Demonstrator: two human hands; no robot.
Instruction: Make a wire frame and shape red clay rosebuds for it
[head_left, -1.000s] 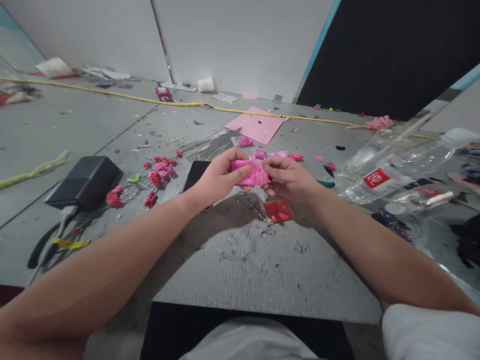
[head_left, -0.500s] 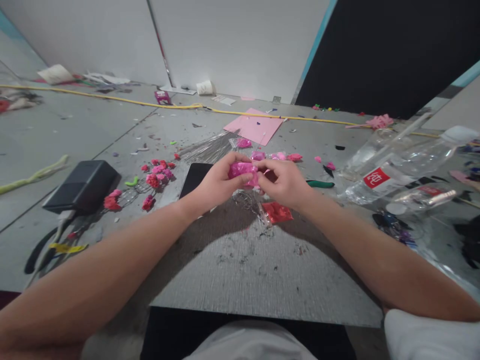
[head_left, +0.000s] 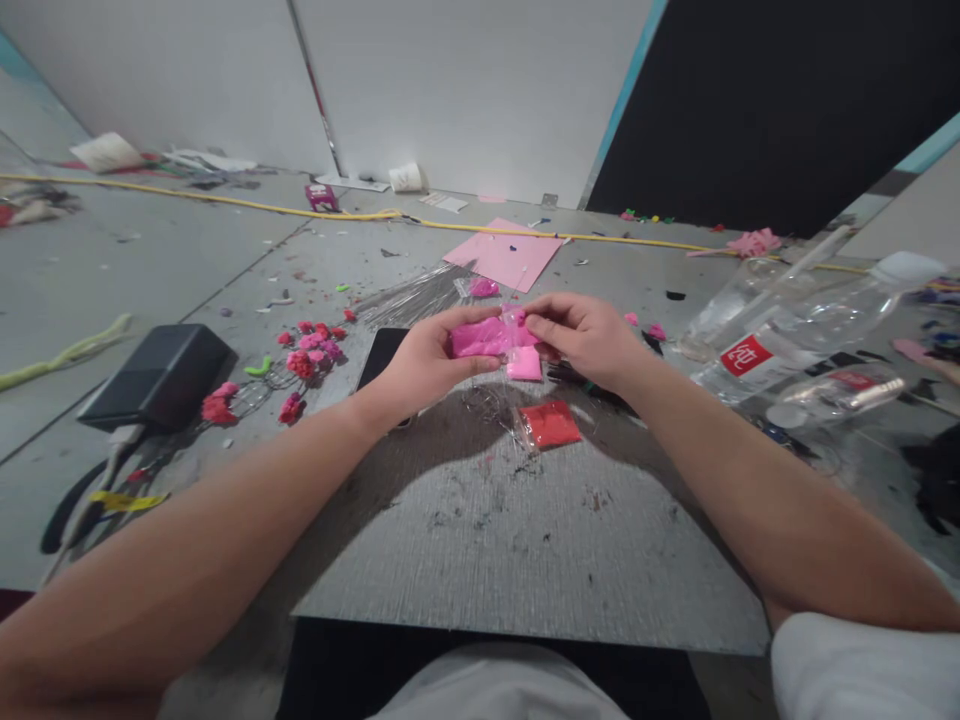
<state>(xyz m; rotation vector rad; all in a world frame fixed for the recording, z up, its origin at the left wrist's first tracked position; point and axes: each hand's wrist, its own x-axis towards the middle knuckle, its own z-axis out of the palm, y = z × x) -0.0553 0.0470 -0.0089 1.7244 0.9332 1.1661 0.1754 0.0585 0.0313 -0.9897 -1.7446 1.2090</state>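
Above the grey board, my left hand [head_left: 442, 355] grips a bright pink packet of what looks like modelling clay [head_left: 478, 338] between thumb and fingers. My right hand [head_left: 574, 335] pinches the clear plastic end of that packet, where a bit of pink shows at the fingertips. Just below them lies a lighter pink packet [head_left: 524, 364]. Nearer to me is a red packet [head_left: 551, 423], beside a tangle of thin wire [head_left: 487, 402]. A black phone-like slab [head_left: 380, 355] is partly covered by my left hand.
Pink and red flower-like pieces [head_left: 301, 362] and a black box with a cable [head_left: 159, 375] lie to the left. Plastic bottles [head_left: 810, 325] are on the right. Behind are thin wires [head_left: 412, 293], pink paper [head_left: 504, 255] and a yellow cord [head_left: 570, 235].
My right hand has shifted slightly right and up, away from my left. More of the packet and its clear end shows between them, and the lighter pink packet below is uncovered.
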